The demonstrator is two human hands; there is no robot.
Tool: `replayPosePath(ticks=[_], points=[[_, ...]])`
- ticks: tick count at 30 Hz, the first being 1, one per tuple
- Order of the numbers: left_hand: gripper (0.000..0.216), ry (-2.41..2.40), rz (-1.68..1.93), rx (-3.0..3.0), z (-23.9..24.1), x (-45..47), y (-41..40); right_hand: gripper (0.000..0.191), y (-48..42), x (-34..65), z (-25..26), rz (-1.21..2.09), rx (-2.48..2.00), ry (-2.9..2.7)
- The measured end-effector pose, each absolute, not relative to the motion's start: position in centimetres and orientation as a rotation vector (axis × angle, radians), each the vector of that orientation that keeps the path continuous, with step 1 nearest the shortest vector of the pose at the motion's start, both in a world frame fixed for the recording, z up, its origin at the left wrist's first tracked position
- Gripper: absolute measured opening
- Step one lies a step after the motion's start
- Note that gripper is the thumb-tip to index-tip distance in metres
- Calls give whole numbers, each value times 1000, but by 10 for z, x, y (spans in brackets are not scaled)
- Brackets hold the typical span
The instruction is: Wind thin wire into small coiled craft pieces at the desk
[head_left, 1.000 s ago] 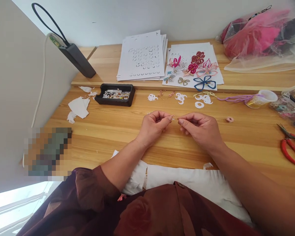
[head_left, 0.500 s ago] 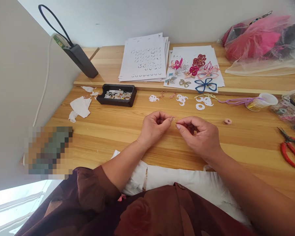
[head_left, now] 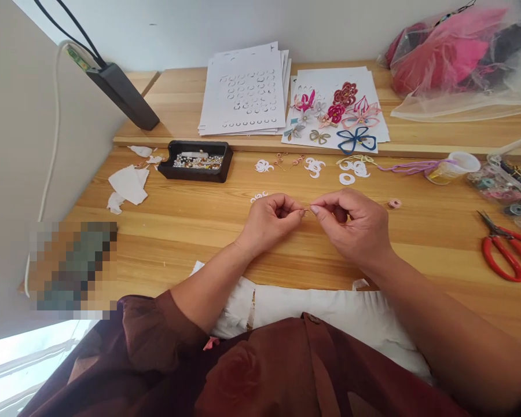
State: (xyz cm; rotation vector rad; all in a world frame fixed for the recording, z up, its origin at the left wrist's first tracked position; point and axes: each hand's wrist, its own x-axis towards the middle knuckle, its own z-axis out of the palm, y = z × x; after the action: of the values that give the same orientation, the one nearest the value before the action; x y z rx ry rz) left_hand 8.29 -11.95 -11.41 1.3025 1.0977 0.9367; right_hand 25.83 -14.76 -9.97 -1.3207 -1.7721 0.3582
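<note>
Although both hands are curled and close together, only the left hand (head_left: 270, 222) clearly grips anything: its thumb and forefinger pinch a tiny gold-coloured wire loop (head_left: 304, 213), which sits at the fingertips above the middle of the pine table (head_left: 191, 243). The right hand (head_left: 352, 225) is half closed, its fingertips (head_left: 315, 209) just beside the loop; whether they touch it is too small to tell.

Just past the left hand lies a small white paper curl (head_left: 259, 197). Beyond the hands, a loose row holds copper wire curls (head_left: 287, 160), white paper swirls (head_left: 314, 167) and a white paper ring (head_left: 347, 179). A small pink coil (head_left: 395, 203) sits out to the right, near a purple cord (head_left: 410, 168) and a clear plastic cup (head_left: 454, 168). Red-handled scissors (head_left: 503, 253) lie further right.

On the left stand a black rectangular tray of mixed beads (head_left: 195, 163) and torn white paper scraps (head_left: 128, 184). On the raised shelf behind are a stack of white sheets with punched-out shapes (head_left: 243, 87), a white sheet carrying pink, red and blue wire flowers (head_left: 336, 107), and a clear bag of pink material (head_left: 443, 52). A white cushion (head_left: 321, 307) lies against the table's near edge.
</note>
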Motion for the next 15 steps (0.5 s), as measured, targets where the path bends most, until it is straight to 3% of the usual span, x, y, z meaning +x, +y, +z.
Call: replayPosePath(ticks=[15], points=[[23,1047,811,1262,-108,81,-120,6,-143,260,-107,671,-1404,-1592]])
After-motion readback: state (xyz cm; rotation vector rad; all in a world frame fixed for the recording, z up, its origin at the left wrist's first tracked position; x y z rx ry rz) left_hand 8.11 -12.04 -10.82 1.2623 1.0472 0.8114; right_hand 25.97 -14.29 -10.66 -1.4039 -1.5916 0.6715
